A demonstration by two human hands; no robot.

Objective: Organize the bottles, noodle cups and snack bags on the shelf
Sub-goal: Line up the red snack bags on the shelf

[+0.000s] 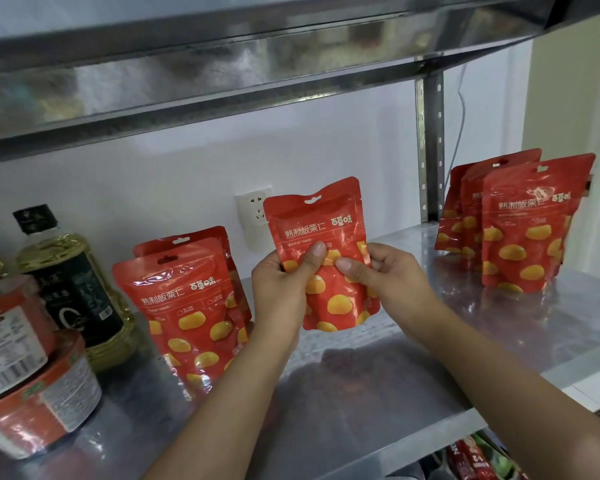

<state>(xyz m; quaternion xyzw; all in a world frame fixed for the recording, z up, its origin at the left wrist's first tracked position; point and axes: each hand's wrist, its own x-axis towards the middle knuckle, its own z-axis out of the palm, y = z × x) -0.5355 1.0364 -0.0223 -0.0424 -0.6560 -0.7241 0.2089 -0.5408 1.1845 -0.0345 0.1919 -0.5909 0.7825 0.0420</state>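
The bare steel shelf (361,375) lies open at frame centre, between a pair of chestnut bags (184,306) standing at centre left and a trio of chestnut bags (520,230) at the right. Above that gap, the left hand (281,289) and right hand (385,271) pinch 1 held chestnut bag (321,230), thumbs on its front. It half hides a wall socket (252,209). At far left stand 1 oil bottle (70,282) and 2 stacked noodle cups (32,393), cut off by the frame edge.
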